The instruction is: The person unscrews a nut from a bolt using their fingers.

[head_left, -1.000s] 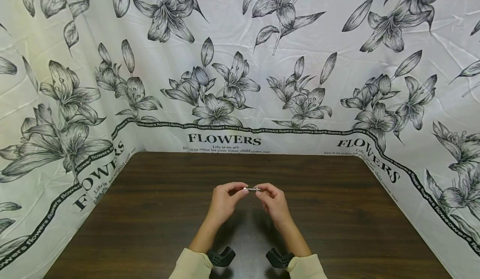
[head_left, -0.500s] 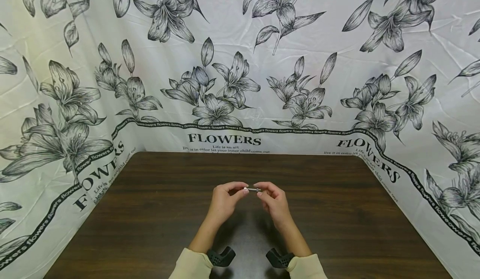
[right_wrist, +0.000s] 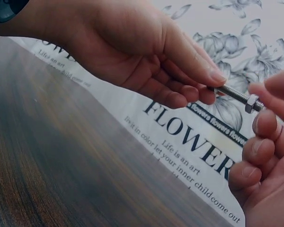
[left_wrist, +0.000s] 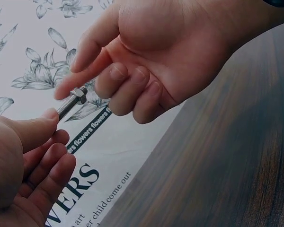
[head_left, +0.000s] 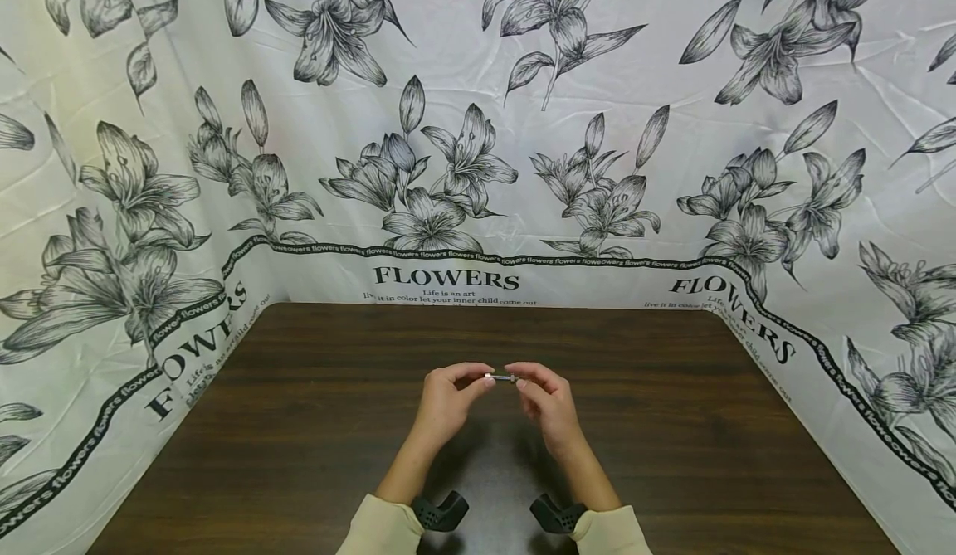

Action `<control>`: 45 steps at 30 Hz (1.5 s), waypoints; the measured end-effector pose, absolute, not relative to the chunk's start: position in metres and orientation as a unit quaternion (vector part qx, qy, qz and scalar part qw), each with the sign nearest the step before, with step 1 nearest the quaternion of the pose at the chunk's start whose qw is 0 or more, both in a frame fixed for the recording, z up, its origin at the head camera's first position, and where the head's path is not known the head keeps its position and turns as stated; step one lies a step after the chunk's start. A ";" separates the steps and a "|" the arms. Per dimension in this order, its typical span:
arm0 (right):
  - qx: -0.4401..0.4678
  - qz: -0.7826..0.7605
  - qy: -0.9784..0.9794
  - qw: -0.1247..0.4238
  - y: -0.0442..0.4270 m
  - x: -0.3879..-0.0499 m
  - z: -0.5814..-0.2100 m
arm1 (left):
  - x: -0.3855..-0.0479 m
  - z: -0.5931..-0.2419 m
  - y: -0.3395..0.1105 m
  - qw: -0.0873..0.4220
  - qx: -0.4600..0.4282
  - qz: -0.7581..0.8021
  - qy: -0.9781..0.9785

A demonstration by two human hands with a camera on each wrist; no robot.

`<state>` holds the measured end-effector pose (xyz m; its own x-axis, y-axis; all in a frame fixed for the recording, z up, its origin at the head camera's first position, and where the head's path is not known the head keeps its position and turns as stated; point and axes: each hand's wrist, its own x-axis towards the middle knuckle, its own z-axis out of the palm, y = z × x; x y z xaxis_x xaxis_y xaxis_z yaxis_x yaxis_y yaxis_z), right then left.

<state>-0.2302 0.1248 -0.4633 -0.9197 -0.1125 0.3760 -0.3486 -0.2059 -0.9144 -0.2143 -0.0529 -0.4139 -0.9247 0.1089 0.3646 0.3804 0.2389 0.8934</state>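
My left hand [head_left: 442, 401] pinches a small metal bolt [right_wrist: 235, 93] by its head end between thumb and forefinger. The threaded shank points toward the right hand. A hex nut [left_wrist: 79, 96] sits on the thread near the free end, also seen in the right wrist view as the nut [right_wrist: 251, 103]. My right hand [head_left: 550, 406] is held close to that end. In the left wrist view its thumb and forefinger stand apart, the forefinger behind the nut, with the other fingers loosely bent. Whether a fingertip touches the nut, I cannot tell. The bolt's head is mostly hidden.
Both hands are above a dark wood-grain table [head_left: 314, 422]. White cloth [head_left: 456, 182] printed with lilies and lettering surrounds its back and sides. Each wrist wears a black camera mount, the left mount [head_left: 441, 511] and right mount [head_left: 557, 513] facing each other.
The right thumb and forefinger have opened slightly and shifted a little right from the nut end. The left hand with the bolt has hardly moved.
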 end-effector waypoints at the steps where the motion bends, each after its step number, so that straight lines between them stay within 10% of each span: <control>1: 0.169 0.755 -0.630 0.072 0.125 -0.230 -0.463 | -0.214 -0.414 -0.053 0.113 -0.156 -0.596 -0.779; 45: 0.172 0.723 -0.669 0.024 0.125 -0.217 -0.440 | -0.214 -0.417 -0.053 0.093 -0.150 -0.623 -0.762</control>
<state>-0.2165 0.1251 -0.4398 -0.9400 -0.1953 0.2796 -0.2638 -0.1033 -0.9590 -0.2139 -0.0534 -0.4170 -0.9374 0.1130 0.3293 0.3452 0.1776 0.9216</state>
